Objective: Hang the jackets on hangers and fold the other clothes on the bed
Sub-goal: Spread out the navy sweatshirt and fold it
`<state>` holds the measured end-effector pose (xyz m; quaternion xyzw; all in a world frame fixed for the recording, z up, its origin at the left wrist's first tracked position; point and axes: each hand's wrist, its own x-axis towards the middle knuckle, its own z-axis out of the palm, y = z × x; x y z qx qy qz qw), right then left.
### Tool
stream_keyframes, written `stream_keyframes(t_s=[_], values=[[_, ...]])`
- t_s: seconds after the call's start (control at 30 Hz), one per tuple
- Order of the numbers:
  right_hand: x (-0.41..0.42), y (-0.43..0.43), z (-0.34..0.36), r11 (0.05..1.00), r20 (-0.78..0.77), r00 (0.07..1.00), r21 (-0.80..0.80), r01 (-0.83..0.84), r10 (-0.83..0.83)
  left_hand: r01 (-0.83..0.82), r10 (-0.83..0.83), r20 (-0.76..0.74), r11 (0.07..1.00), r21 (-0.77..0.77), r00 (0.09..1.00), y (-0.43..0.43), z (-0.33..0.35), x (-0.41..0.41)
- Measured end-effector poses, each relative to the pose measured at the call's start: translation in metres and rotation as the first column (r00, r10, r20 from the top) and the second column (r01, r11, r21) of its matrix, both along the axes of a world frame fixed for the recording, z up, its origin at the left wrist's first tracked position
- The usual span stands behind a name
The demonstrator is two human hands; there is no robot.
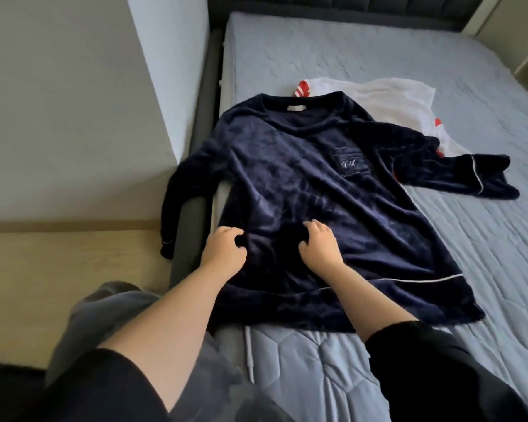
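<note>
The bed [439, 239] before you, covered with a pale blue quilted sheet, carries a navy top [302, 184] laid flat, front up, near the left edge, one sleeve hanging over the dark bed frame [195, 214], and a white and red garment [387, 102] just behind it, partly under its other sleeve.

The navy top [287, 190] has a chest pocket [348, 163] with a pale script monogram, possibly "A"; its neck label [297, 109] is unreadable.
</note>
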<state>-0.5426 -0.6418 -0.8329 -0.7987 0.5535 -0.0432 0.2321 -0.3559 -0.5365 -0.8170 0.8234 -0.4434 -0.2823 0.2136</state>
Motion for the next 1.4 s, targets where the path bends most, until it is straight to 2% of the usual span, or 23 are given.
stream_keyframes(t_s=[0.07,0.13,0.23,0.37,0.47,0.53,0.57,0.6,0.67,0.7,0.73,0.77,0.8,0.9,1.0,1.07,1.13,1.17,1.23,1.3,1.33,1.37,1.4], values=[[0.024,0.002,0.004,0.992,0.130,0.991,0.117,-0.049,0.033,-0.106,0.117,-0.166,0.992,0.072,0.979,-0.004,-0.002,0.011],[0.040,0.002,0.007,0.977,0.206,0.978,0.210,-0.046,0.002,-0.054,0.080,-0.223,0.991,0.121,0.971,-0.009,-0.006,0.017],[0.052,-0.003,0.009,0.962,0.259,0.964,0.273,-0.018,-0.055,0.019,0.011,-0.180,0.987,0.162,0.984,-0.013,-0.008,0.025],[0.056,-0.008,0.009,0.951,0.229,0.970,0.308,0.007,-0.081,0.061,-0.039,-0.082,0.958,0.281,0.996,-0.015,-0.010,0.024],[0.056,-0.010,0.008,0.953,0.219,0.972,0.304,0.011,-0.081,0.039,-0.010,-0.120,0.970,0.239,0.993,-0.017,-0.008,0.021],[0.053,-0.012,0.009,0.955,0.233,0.967,0.295,0.026,-0.099,-0.002,0.043,-0.249,0.987,0.164,0.968,-0.021,0.000,0.019],[0.050,-0.012,0.010,0.957,0.248,0.962,0.288,0.041,-0.116,-0.048,0.090,-0.370,0.991,0.121,0.925,-0.022,0.006,0.015],[0.047,-0.013,0.011,0.958,0.264,0.955,0.282,0.060,-0.137,-0.118,0.153,-0.547,0.988,0.099,0.823,-0.024,0.014,0.011],[0.041,-0.016,0.014,0.953,0.317,0.929,0.286,0.100,-0.192,-0.233,0.213,-0.886,0.965,0.124,0.412,-0.026,0.026,0.005],[0.039,-0.018,0.017,0.952,0.337,0.917,0.283,0.119,-0.215,-0.266,0.207,-0.955,0.953,0.147,0.211,-0.027,0.029,0.005],[0.038,-0.021,0.020,0.954,0.351,0.908,0.265,0.137,-0.228,-0.281,0.216,-0.972,0.942,0.182,0.095,-0.026,0.028,0.007],[0.037,-0.024,0.023,0.956,0.367,0.898,0.247,0.156,-0.241,-0.283,0.244,-0.967,0.935,0.215,0.072,-0.023,0.028,0.009],[0.037,-0.026,0.026,0.954,0.387,0.884,0.241,0.176,-0.261,-0.290,0.292,-0.949,0.924,0.249,0.116,-0.021,0.025,0.012],[0.035,-0.027,0.028,0.955,0.366,0.896,0.241,0.172,-0.253,-0.314,0.448,-0.796,0.887,0.338,0.407,-0.009,0.011,0.015],[0.034,-0.018,0.024,0.970,0.205,0.972,0.232,0.065,-0.114,-0.104,0.400,-0.756,0.907,0.409,0.519,0.008,0.009,0.021],[0.035,-0.010,0.019,0.971,0.162,0.985,0.235,0.028,-0.067,0.019,0.344,-0.765,0.907,0.421,0.544,0.016,0.007,0.025],[0.036,-0.002,0.015,0.971,0.141,0.989,0.239,0.010,-0.045,0.040,0.329,-0.788,0.913,0.407,0.520,0.024,0.010,0.028],[0.037,0.001,0.014,0.971,0.136,0.990,0.239,0.006,-0.040,0.022,0.312,-0.844,0.934,0.357,0.437,0.027,0.015,0.027],[0.039,0.004,0.013,0.975,0.134,0.990,0.221,0.006,-0.036,-0.090,0.205,-0.966,0.977,0.193,0.158,0.031,0.020,0.026],[0.040,0.003,0.014,0.980,0.138,0.990,0.199,0.010,-0.038,-0.180,0.123,-0.992,0.975,0.127,-0.037,0.037,0.024,0.029],[0.039,0.003,0.014,0.981,0.132,0.990,0.195,0.017,-0.043,-0.163,0.152,-0.988,0.975,0.153,-0.019,0.040,0.020,0.030],[0.038,0.003,0.014,0.981,0.123,0.991,0.193,0.021,-0.045,-0.126,0.219,-0.974,0.970,0.210,0.065,0.045,0.018,0.029],[0.037,0.004,0.014,0.981,0.111,0.993,0.193,0.020,-0.042,-0.093,0.290,-0.927,0.957,0.275,0.240,0.050,0.011,0.031]])
